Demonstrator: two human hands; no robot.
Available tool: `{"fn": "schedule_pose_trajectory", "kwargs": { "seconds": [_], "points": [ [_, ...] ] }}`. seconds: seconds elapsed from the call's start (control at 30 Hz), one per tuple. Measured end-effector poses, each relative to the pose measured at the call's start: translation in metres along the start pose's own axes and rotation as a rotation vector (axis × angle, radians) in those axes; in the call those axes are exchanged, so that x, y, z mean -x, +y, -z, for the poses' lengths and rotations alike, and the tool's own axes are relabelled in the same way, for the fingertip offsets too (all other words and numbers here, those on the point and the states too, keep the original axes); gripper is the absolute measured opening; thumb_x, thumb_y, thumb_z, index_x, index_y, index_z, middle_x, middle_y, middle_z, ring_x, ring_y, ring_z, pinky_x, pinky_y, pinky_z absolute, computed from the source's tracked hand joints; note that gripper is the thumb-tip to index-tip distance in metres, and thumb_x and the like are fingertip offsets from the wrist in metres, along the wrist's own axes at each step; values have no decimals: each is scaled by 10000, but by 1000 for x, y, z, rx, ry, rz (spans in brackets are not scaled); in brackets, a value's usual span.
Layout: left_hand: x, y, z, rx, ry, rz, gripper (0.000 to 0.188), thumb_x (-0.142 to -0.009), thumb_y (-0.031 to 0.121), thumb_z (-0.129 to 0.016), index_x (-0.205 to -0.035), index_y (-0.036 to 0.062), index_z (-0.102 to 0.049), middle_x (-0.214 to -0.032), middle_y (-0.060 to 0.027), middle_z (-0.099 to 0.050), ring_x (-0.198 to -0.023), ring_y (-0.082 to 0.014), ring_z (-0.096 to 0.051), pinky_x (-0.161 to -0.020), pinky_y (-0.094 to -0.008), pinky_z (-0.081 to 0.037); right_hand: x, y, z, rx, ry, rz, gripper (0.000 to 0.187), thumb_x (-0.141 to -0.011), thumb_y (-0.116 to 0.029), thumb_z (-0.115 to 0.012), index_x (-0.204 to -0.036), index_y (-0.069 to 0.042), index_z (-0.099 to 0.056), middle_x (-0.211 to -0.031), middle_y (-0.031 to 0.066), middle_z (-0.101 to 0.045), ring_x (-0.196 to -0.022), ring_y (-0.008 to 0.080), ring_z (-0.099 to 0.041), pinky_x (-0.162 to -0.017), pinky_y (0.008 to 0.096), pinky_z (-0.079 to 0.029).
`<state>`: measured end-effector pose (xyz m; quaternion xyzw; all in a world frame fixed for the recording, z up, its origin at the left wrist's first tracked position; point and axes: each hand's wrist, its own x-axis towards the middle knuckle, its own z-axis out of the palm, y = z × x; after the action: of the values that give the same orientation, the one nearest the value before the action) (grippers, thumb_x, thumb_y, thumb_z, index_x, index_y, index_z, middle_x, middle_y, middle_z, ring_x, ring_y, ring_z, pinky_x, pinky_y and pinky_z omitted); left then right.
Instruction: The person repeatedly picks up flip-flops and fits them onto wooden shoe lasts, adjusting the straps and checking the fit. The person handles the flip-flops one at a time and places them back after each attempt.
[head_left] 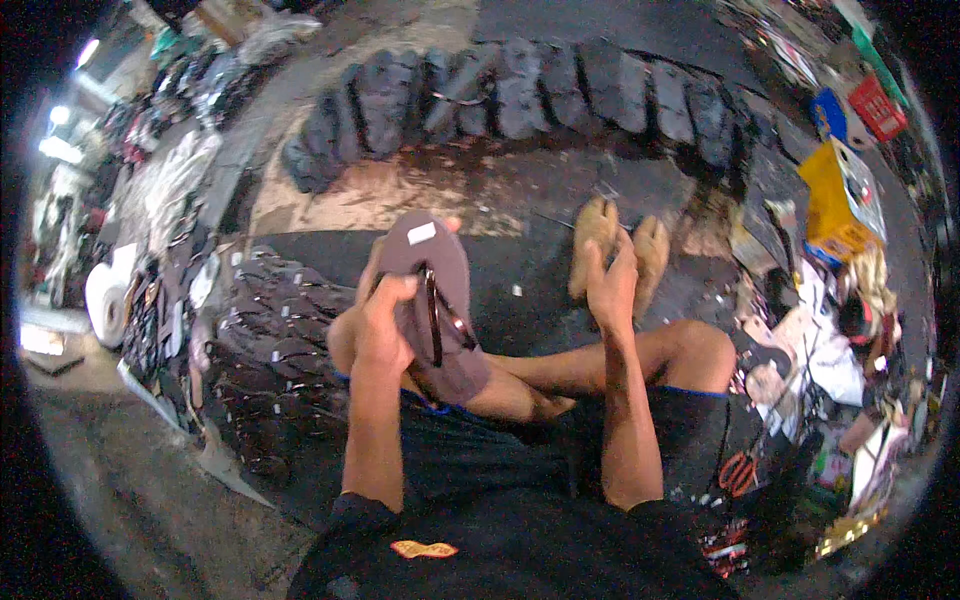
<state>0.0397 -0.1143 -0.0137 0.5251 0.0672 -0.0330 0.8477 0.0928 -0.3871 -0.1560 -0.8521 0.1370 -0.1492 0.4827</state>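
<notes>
My left hand (385,310) is closed round a brownish-purple flip-flop (437,250), its thumb on top of the sole. The flip-flop has dark shiny straps, and a small white sticker (422,233) lies near its upper end. To the right, my right hand (612,283) is raised with thumb and fingers apart, and nothing shows in it. Two tan, foot-shaped forms (650,262), which look like shoe lasts, lie just beyond and beside that hand. Whether my fingertips touch them, I cannot tell.
Dark soles (520,90) stand in a curved row at the back. Many dark strapped sandals (275,340) are heaped at the left, near a white roll (106,300). At the right are a yellow box (835,205), a red basket (878,108), scraps and orange-handled scissors (739,472).
</notes>
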Motion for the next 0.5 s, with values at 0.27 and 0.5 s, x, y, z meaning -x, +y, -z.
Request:
{"fn": "schedule_pose_trajectory", "kwargs": {
  "seconds": [0.27, 0.5],
  "points": [
    [-47, -24, 41, 508, 126, -2, 606, -1044, 148, -579, -1625, 201, -412, -1470, -185, -590, -1399, -415, -571, -1089, -656, -541, 34, -10, 46, -818, -346, -532, 622, -1024, -174, -602, -1616, -62, -444, -1524, 118, -561, -1379, 271, -567, -1108, 463, -509],
    [-48, -14, 58, 438, 251, -167, 577, -1085, 76, -578, -1605, 270, -420, -1402, -160, -607, -1291, -386, -631, -993, -611, -597, 134, -110, 123, -229, -514, 393, 711, -781, -175, -822, -1433, 37, -633, -1485, 245, -635, -1377, 379, -623, -1175, 476, -473]
  ]
}}
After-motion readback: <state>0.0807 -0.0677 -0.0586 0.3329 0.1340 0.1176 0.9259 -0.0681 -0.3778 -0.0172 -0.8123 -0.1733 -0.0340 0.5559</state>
